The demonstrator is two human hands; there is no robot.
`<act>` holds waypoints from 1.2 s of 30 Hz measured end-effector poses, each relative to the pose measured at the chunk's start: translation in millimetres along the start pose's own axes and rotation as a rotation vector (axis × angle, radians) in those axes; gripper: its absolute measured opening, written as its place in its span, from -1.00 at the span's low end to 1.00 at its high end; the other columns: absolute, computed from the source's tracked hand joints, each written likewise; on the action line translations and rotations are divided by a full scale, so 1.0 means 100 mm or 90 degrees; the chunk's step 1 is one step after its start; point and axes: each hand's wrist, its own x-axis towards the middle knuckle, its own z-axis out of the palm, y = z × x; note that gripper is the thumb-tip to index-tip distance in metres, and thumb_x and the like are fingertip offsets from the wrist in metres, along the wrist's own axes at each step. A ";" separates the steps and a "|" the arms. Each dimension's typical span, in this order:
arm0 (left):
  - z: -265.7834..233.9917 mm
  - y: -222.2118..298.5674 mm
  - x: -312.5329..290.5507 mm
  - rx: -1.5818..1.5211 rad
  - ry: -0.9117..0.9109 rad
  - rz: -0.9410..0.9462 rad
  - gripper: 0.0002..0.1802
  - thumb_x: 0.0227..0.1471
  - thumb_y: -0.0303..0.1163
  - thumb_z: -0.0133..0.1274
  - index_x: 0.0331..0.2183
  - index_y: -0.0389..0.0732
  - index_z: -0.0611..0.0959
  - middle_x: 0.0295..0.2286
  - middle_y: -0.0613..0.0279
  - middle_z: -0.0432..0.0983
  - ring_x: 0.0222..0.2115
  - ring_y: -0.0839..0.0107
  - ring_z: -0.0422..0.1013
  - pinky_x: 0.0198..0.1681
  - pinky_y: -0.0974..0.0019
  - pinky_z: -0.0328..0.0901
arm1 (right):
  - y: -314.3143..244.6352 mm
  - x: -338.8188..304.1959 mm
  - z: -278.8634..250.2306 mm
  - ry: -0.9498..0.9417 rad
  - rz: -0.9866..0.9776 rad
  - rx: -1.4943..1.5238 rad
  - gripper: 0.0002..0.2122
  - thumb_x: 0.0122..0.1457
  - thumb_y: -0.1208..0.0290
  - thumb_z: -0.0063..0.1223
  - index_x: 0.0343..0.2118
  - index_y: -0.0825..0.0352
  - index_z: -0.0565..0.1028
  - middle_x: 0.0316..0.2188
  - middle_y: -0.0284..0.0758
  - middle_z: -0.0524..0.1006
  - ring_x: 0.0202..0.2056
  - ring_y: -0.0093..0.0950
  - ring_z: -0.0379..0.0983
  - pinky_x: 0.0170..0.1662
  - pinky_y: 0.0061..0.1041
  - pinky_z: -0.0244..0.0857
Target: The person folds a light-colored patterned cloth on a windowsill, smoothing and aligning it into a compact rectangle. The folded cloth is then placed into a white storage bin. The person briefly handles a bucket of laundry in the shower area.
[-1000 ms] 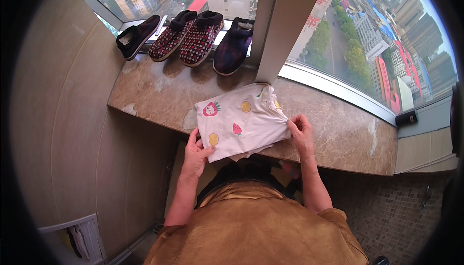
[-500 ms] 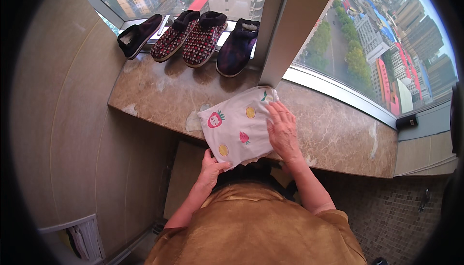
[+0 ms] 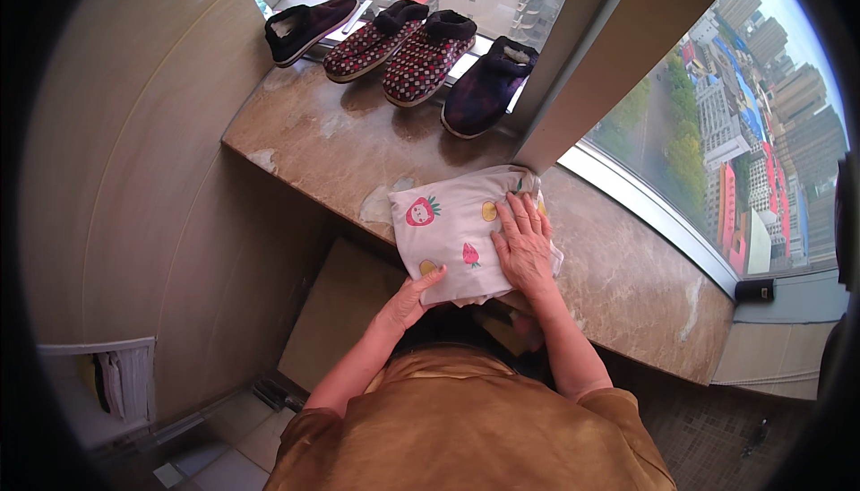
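One folded white fruit-print cloth lies on the brown marble windowsill, its near edge reaching past the front of the slab. Two strawberry motifs show on its top, along with at least two yellow rounds.

Two hands are on it. The left hand grips the near-left corner — thumb on top, the other fingers hidden underneath. The right hand lies palm down on the right part, fingers stretched out and holding nothing.

Beyond the cloth, four slippers lean in a row at the window: two dotted slippers in the middle, flanked by two dark slippers — one at each end.
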 end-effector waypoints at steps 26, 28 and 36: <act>0.03 -0.08 -0.35 -0.086 -0.148 0.132 -0.14 0.25 0.37 -0.34 0.27 -0.10 0.29 0.16 0.12 0.36 0.12 0.15 0.38 0.12 -0.11 0.34 | -0.77 -0.07 -0.16 -0.094 -0.245 0.583 -0.74 0.03 0.54 0.17 -0.16 0.29 0.61 -0.18 -0.23 0.55 -0.12 -0.22 0.48 -0.04 -0.29 0.34; 0.11 -0.06 -0.36 -0.100 -0.108 0.144 -0.17 0.26 0.34 -0.30 0.26 -0.10 0.30 0.15 0.11 0.38 0.10 0.15 0.39 0.11 -0.10 0.35 | -0.72 -0.05 -0.29 -0.127 -0.207 0.629 -0.73 0.05 0.55 0.17 -0.14 0.28 0.63 -0.17 -0.21 0.56 -0.12 -0.23 0.50 -0.01 -0.32 0.34; 0.20 -0.02 -0.26 -0.156 -0.030 0.201 -0.37 0.33 0.01 -0.10 0.20 -0.26 0.35 0.05 0.04 0.45 0.04 0.23 0.43 0.11 0.18 0.37 | -0.77 -0.30 -0.20 -0.134 -0.384 0.466 -0.66 -0.06 0.54 0.28 -0.13 0.26 0.60 -0.21 -0.31 0.55 -0.18 -0.27 0.47 -0.08 -0.28 0.34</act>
